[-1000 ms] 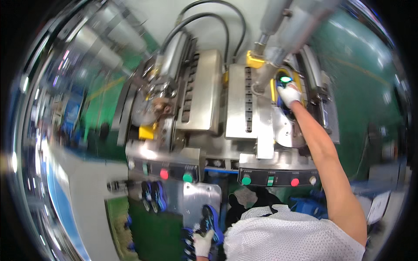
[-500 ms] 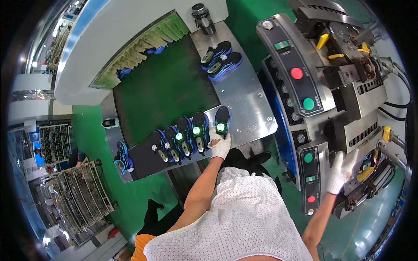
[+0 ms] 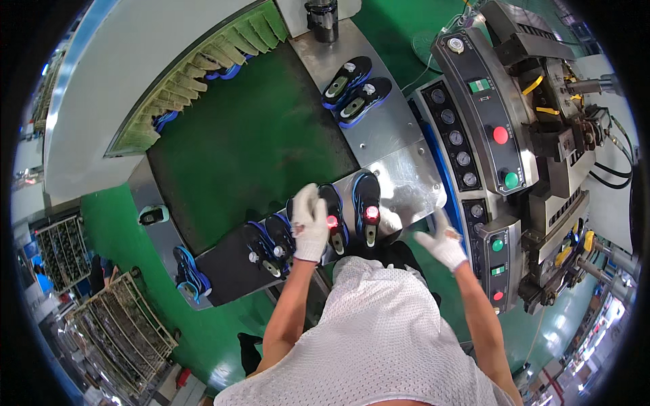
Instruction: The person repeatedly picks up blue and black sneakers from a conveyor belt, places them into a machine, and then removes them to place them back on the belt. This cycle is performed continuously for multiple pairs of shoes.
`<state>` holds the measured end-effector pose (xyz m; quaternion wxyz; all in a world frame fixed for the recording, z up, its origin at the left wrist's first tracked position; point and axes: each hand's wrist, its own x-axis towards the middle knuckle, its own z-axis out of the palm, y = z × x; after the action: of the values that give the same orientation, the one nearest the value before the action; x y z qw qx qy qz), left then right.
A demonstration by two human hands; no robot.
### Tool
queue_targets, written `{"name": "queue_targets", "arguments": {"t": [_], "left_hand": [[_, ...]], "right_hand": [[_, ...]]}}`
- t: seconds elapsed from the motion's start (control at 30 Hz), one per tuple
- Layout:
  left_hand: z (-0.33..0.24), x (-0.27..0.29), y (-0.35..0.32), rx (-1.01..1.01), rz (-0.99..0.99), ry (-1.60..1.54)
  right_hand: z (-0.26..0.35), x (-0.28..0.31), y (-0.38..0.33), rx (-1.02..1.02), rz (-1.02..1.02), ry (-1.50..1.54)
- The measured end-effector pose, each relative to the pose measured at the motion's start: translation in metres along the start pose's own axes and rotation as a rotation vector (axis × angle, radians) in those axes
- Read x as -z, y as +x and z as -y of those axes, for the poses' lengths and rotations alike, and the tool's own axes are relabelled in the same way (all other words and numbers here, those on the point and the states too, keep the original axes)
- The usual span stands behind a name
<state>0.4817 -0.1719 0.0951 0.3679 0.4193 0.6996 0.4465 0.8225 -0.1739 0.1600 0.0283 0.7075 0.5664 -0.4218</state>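
Observation:
Black shoes with blue soles stand in a row along the table's front edge. My left hand (image 3: 310, 227), in a white glove, is over the row with fingers stretched upward. It partly hides a shoe beneath it; whether it touches that shoe I cannot tell. To its right are a shoe (image 3: 336, 233) and, at the row's right end, another shoe (image 3: 366, 193), each with a glowing red spot. Left of the hand sit two more shoes (image 3: 256, 237) with pale round knobs. My right hand (image 3: 443, 243), gloved and empty, is spread between the table and the machine.
A machine with a button panel (image 3: 491, 115) and gauges stands at the right. The green conveyor belt (image 3: 250, 149) runs under a fringed curtain (image 3: 196, 74). Two shoes (image 3: 355, 88) lie at the table's far right, beside a dark metallic flask (image 3: 323, 20). Wheeled racks (image 3: 122, 325) stand at left.
My left hand has moved left from the right-end shoe to over the row. My right hand has come left, away from the machine. The glowing spots on the shoes turned from green to red.

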Motion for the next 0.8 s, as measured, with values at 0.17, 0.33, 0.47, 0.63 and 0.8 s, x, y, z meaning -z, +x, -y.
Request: {"name": "queue_targets", "arguments": {"t": [0.17, 0.33, 0.47, 0.63, 0.8], "left_hand": [[0.000, 0.038, 0.017, 0.069, 0.100, 0.238], [0.015, 0.020, -0.028, -0.020, 0.362, 0.207], [0.013, 0.014, -0.036, -0.073, 0.515, 0.377], [0.005, 0.025, -0.011, -0.210, 0.728, 0.574], [-0.008, 0.024, 0.021, -0.209, 0.921, 0.671]], "right_hand": [[0.064, -0.127, 0.058, 0.019, 0.096, 0.106], [0.023, -0.208, 0.093, 0.157, -0.180, -0.132], [0.002, -0.189, 0.106, 0.363, -0.005, -0.427], [0.058, -0.114, 0.073, 0.142, 0.152, -0.094], [-0.001, -0.093, 0.033, 0.255, 0.106, 0.047]]}}
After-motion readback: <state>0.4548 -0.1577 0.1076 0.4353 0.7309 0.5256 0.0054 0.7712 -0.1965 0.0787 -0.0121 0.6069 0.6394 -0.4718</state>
